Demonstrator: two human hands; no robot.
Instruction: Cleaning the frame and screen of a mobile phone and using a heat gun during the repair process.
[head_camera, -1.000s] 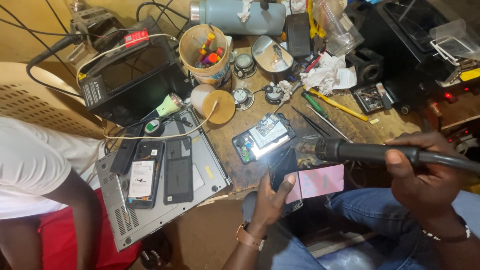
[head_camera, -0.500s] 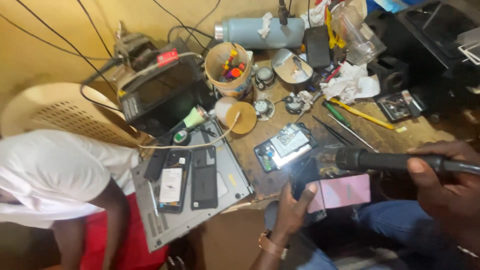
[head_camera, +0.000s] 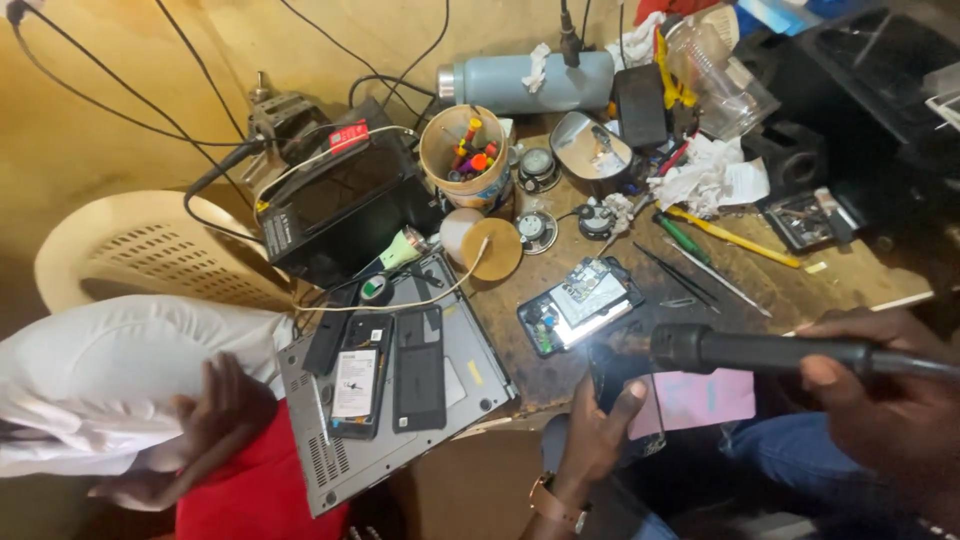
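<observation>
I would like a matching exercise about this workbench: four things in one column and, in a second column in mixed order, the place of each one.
Things:
1. Hot-air tool
2. Opened phone
3. Two phones
4. Grey-blue flask

Places:
A. lying at the back of the table, by the wall
B. resting on the closed laptop
C. held in the right hand
D. on the table edge, just above the left hand

Pairs: 1-C, 2-D, 3-B, 4-A
</observation>
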